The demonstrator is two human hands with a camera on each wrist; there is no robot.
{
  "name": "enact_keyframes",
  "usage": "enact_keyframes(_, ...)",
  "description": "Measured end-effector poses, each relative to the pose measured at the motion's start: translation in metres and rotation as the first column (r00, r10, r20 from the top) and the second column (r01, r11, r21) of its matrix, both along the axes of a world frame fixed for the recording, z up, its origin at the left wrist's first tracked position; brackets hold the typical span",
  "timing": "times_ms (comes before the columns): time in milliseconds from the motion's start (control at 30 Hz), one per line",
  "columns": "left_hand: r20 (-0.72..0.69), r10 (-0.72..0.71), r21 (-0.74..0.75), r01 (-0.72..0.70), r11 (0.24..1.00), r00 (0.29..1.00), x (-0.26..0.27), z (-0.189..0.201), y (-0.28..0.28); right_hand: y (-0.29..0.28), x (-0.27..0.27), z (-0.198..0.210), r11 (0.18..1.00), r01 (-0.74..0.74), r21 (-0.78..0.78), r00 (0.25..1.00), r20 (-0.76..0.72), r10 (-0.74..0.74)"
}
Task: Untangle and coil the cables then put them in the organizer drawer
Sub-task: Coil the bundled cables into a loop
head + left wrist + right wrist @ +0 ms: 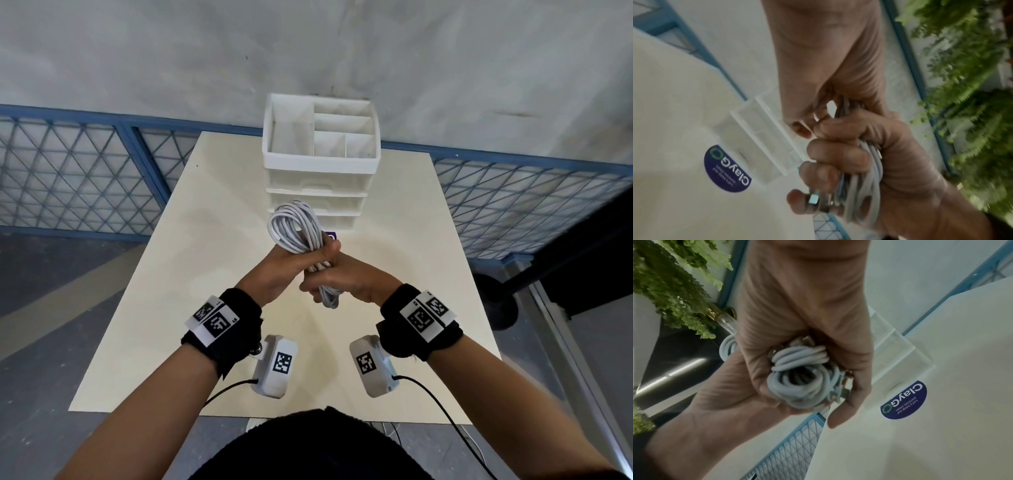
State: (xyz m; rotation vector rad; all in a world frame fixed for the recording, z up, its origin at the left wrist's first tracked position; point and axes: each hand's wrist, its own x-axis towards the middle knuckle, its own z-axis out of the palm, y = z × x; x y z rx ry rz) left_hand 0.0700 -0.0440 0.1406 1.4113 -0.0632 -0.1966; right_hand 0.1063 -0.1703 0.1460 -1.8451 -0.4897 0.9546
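Note:
A white cable [294, 224], wound into a coil of several loops, is held above the cream table [164, 291] just in front of the white organizer [322, 164]. My left hand [287, 265] grips the coil's lower part from the left. My right hand [342, 275] grips the gathered strands below it, and a loose end hangs under the fists. In the left wrist view the right hand's fingers [838, 155] curl round the strands [865, 178], with a metal plug [813, 198] at the little finger. The right wrist view shows the bundle [797, 369] enclosed by both palms.
The organizer has an open compartment tray on top and three drawers below, their fronts flush. A round dark-blue sticker [331, 235] lies on the table by its base. A blue mesh fence [85, 178] runs behind the table, and a black stand base [496, 301] sits right.

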Motion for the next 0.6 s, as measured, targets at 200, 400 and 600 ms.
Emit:
enact_keyframes(200,-0.066,0.079,-0.531,-0.102,0.841,0.995,0.010,0.002,0.008,-0.003,0.006,-0.008,0.995,-0.101,0.005,0.971,-0.217,0.099)
enact_keyframes(400,-0.162,0.284,-0.503,-0.327,0.800,0.945,0.019,0.009,0.000,-0.003,0.008,-0.007,0.980,-0.197,-0.039,0.945,-0.274,0.179)
enact_keyframes(600,-0.303,0.525,-0.384,-0.606,0.696,0.795,0.029,0.007,-0.008,-0.002,0.000,-0.013,0.988,-0.046,-0.150,0.995,0.085,0.059)
